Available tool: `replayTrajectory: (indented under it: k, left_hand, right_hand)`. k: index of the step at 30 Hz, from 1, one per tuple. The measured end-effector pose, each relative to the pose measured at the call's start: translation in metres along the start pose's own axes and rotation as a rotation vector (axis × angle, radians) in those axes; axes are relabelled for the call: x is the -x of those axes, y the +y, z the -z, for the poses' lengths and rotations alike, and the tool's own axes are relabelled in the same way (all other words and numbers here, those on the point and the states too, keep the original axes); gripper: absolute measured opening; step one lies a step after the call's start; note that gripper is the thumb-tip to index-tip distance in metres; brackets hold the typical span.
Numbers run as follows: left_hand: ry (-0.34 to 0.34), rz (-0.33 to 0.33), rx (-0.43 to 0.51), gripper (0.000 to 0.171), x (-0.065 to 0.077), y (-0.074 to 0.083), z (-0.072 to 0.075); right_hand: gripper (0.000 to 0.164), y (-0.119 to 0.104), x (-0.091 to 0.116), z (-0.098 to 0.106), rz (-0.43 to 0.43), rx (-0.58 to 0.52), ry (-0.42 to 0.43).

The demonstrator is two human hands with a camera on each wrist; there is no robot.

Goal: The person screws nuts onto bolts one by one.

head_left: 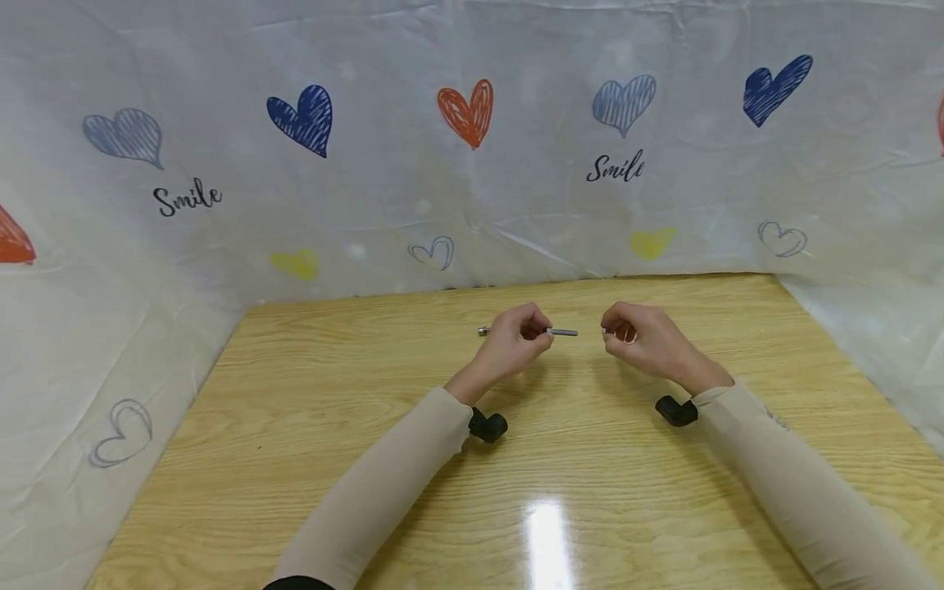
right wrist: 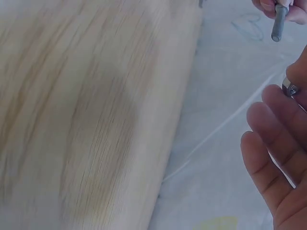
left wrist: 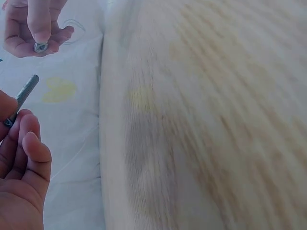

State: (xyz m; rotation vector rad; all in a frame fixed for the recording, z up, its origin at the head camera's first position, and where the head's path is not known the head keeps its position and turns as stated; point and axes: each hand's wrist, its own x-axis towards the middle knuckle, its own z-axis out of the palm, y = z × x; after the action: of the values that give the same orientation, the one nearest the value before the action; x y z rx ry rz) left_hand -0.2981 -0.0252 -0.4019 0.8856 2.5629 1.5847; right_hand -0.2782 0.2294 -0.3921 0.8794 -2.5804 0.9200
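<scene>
Head view: looking down over a wood-grained worktop, backed across the top by white cloth printed with hearts and the word "Smile".
Left hand: just right of centre in the head frame; at the lower left edge in the left wrist view; fingers clamped on a metal bolt.
Bolt: lying nearly level in the head frame, wider bright end to the left of the hand, plain-looking end out to the right; seen as threaded and tilted in the left wrist view.
Right hand: farther right in the head frame; thumb and forefinger pinched together on a small metal nut, other fingers apart in the right wrist view.
Nut: at the right edge of the right wrist frame, at upper left in the left wrist frame; near the bolt's free end, not touching.
Sleeves: beige, running to the bottom of the head frame.
Wrist pieces: black, one below each wrist.
</scene>
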Motion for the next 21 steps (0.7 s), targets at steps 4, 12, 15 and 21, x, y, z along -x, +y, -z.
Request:
replayTrajectory:
  k: [4, 12, 15, 21]
  left_hand:
    - [0.02, 0.012, 0.002, 0.003, 0.009, 0.002, 0.005]
    - [0.044, -0.001, 0.039, 0.01, 0.023, 0.004, 0.016]
    - [0.048, -0.003, 0.077, 0.009, 0.029, 0.006, 0.02]
    - [0.099, -0.003, 0.112, 0.007, 0.039, 0.01, 0.025]
  right_hand:
    - [0.01, -0.006, -0.001, -0.006, 0.058, -0.021, 0.028]
    - [0.011, -0.017, -0.005, -0.017, 0.134, -0.059, 0.07]
    - [0.009, -0.022, -0.007, -0.02, 0.149, -0.104, 0.09]
    - [0.012, -0.035, -0.012, -0.028, 0.165, -0.213, 0.122]
